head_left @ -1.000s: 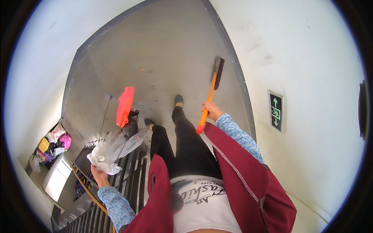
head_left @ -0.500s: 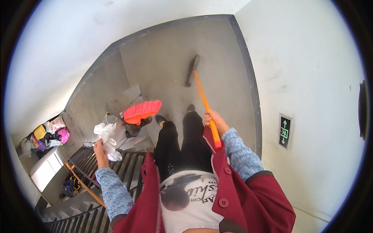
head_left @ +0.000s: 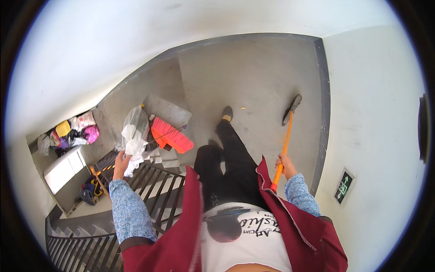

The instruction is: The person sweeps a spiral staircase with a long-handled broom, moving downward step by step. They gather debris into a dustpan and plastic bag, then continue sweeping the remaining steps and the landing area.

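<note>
My right hand [head_left: 286, 166] is closed round the orange handle [head_left: 287, 138] of a floor brush, near its red end. The dark brush head [head_left: 292, 110] rests on or just above the floor at the right. On the left, my left hand [head_left: 121, 165] grips a crumpled white plastic bag [head_left: 134, 145] above the stair railing. Just beyond that bag are a clear plastic bag [head_left: 136, 119], a red broom head [head_left: 174, 136] with its bristles outward and a grey flat dustpan-like sheet [head_left: 167, 109]. A thin rod crosses the broom head; the white bag hides where it ends.
A dark metal railing [head_left: 156, 192] runs along the stairs at the lower left. Several bags and cloths [head_left: 68, 131] lie in a pile at the far left. A green exit sign [head_left: 344, 187] is on the right wall. One small orange scrap [head_left: 243, 108] lies on the floor.
The floor brush has swung to the right with my right hand. My feet have shifted, one stepping forward. The red broom head has turned, and my left hand still holds the white bag.
</note>
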The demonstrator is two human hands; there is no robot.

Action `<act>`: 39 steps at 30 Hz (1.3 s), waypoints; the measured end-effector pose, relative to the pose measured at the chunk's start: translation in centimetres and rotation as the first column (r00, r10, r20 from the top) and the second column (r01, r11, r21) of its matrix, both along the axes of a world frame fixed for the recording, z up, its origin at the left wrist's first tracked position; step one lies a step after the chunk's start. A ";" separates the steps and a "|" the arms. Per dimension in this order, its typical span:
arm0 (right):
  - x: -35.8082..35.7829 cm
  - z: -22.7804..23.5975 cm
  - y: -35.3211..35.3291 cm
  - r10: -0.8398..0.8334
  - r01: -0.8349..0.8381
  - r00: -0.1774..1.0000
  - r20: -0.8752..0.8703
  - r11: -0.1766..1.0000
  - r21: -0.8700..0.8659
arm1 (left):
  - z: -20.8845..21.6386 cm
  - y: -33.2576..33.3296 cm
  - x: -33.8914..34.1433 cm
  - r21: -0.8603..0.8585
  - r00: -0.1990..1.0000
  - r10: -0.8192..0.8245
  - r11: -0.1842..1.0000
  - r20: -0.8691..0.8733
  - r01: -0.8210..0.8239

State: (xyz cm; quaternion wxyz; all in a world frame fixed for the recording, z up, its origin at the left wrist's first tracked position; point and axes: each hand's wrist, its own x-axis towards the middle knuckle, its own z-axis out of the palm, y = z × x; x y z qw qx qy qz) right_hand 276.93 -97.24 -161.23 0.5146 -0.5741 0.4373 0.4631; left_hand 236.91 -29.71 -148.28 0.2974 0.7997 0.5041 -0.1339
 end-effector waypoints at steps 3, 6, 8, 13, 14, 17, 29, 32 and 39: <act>0.7 0.8 -1.3 0.072 -0.073 0.997 -0.036 0.997 -0.028 | -0.1 1.7 1.6 0.113 0.981 -0.181 0.976 -0.070 0.188; 1.1 1.5 -0.7 0.296 -0.295 0.954 0.043 0.955 -0.034 | -1.6 4.4 4.0 0.111 0.970 -0.197 0.971 -0.140 0.213; 0.9 1.7 1.2 0.378 -0.374 0.925 0.036 0.923 -0.088 | -3.2 7.8 6.4 0.073 0.952 -0.237 0.964 -0.194 0.255; -2.0 3.6 6.0 0.031 -0.043 0.997 -0.065 0.983 -0.181 | -8.5 12.9 12.3 0.025 0.881 -0.342 0.929 -0.328 0.370; -2.9 4.0 6.8 -0.127 0.114 0.990 -0.069 0.979 -0.169 | -9.7 13.3 13.3 0.028 0.854 -0.377 0.910 -0.358 0.414; -4.8 4.9 8.4 -0.195 0.179 0.976 -0.093 0.971 -0.162 | -13.2 14.3 15.9 0.047 0.833 -0.431 0.879 -0.346 0.474; -6.2 3.2 12.9 -0.185 0.150 0.965 -0.188 0.971 -0.184 | -24.0 15.3 28.3 0.138 0.727 -0.563 0.746 -0.394 0.652; -6.5 2.9 13.4 -0.188 0.151 0.963 -0.196 0.971 -0.188 | -24.2 15.4 29.5 0.286 0.780 -0.507 0.736 -0.367 0.613; -5.8 1.7 14.2 -0.157 0.131 0.969 -0.188 0.981 -0.143 | -21.7 15.4 28.1 0.292 0.852 -0.486 0.801 -0.195 0.523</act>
